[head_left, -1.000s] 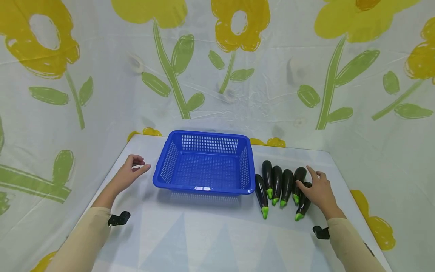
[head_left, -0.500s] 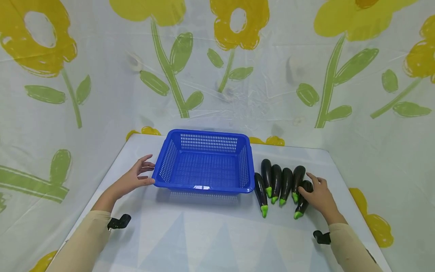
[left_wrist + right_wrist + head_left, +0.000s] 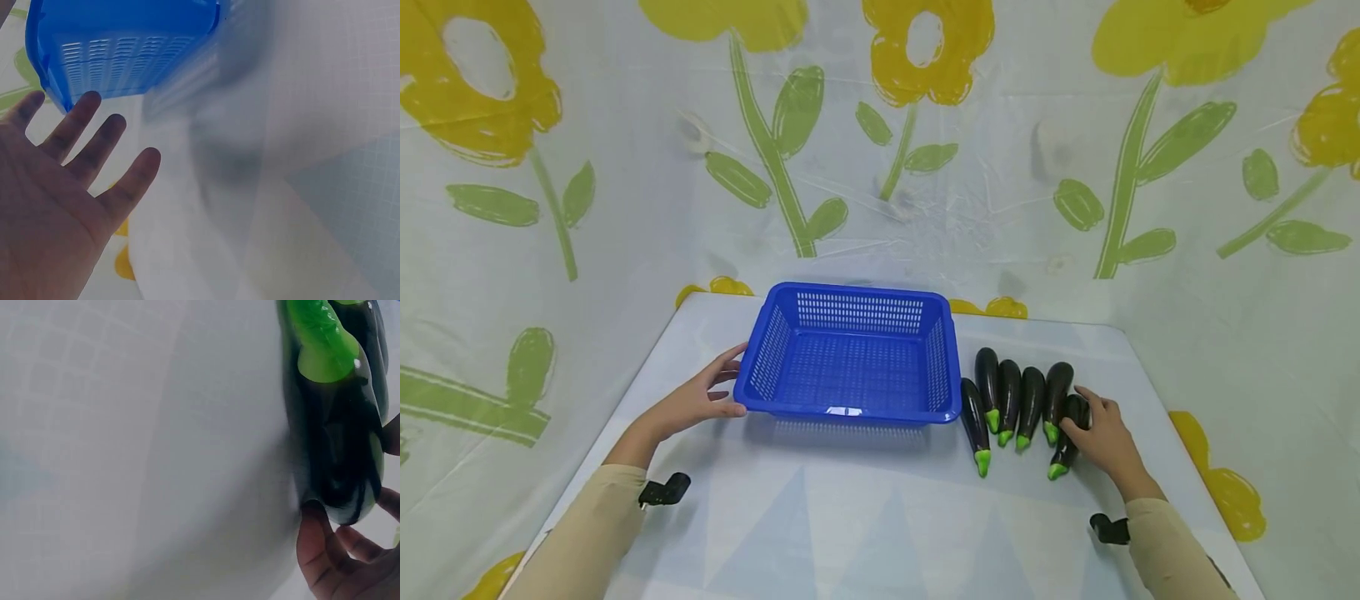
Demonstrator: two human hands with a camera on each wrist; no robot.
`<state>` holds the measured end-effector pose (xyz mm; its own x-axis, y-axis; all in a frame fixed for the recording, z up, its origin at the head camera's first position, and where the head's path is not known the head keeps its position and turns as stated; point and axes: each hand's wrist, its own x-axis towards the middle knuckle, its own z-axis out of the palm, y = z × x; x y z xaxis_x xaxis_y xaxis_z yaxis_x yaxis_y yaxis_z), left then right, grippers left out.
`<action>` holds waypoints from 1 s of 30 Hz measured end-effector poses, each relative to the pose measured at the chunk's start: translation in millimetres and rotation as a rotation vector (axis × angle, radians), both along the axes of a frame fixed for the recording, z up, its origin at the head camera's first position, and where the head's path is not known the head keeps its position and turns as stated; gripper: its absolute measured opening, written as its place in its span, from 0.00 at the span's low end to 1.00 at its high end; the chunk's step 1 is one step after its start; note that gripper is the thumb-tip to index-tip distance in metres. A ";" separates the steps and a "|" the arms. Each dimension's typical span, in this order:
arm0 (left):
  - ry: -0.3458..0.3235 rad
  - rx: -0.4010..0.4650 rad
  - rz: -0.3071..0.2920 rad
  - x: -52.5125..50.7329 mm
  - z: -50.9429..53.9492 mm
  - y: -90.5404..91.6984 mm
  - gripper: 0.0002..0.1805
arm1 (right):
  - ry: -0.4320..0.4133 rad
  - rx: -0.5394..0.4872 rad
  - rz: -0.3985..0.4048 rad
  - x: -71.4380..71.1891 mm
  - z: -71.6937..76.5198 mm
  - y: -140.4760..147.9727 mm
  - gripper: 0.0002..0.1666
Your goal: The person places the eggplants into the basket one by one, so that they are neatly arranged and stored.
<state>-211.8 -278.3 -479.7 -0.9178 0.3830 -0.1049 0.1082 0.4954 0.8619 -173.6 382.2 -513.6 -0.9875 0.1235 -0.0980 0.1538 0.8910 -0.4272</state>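
A blue plastic basket (image 3: 857, 367) with slotted walls sits at the table's far middle. My left hand (image 3: 691, 404) is at its left side, fingers extended and spread; whether they touch the rim cannot be told. In the left wrist view the palm faces the camera beside the basket wall (image 3: 119, 62). At the right, my right hand (image 3: 1107, 437) holds the blunt end of the nearest dark eggplant (image 3: 1066, 450) between thumb and fingers. That eggplant (image 3: 337, 437) lies on the table with its green stem pointing away from the hand.
Several more eggplants (image 3: 1032, 404) lie side by side between the basket and the right hand, green stems toward the near edge. The leftmost eggplant (image 3: 974, 421) is close against the basket. A flowered sheet (image 3: 985, 192) hangs behind the white table (image 3: 865, 517).
My left hand has moved right, up to the basket's side. The right hand has shifted slightly down and its fingers have closed around the nearest eggplant. Basket and eggplants stay in place.
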 end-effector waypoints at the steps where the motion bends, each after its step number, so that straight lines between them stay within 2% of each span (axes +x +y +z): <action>1: -0.001 -0.007 0.001 -0.1 -0.1 0.7 0.58 | -0.001 -0.006 0.000 0.6 0.3 -0.4 0.44; 12: -0.008 -0.053 -0.003 -0.9 0.1 2.6 0.56 | 0.032 -0.055 -0.009 4.3 -0.7 -1.8 0.40; 18: -0.018 -0.059 0.003 -0.7 -0.8 3.3 0.56 | 0.019 -0.065 -0.014 3.8 -1.7 -1.9 0.40; 30: -0.022 -0.087 0.013 -0.1 -0.9 3.2 0.55 | 0.051 -0.080 -0.017 1.3 -4.3 0.0 0.38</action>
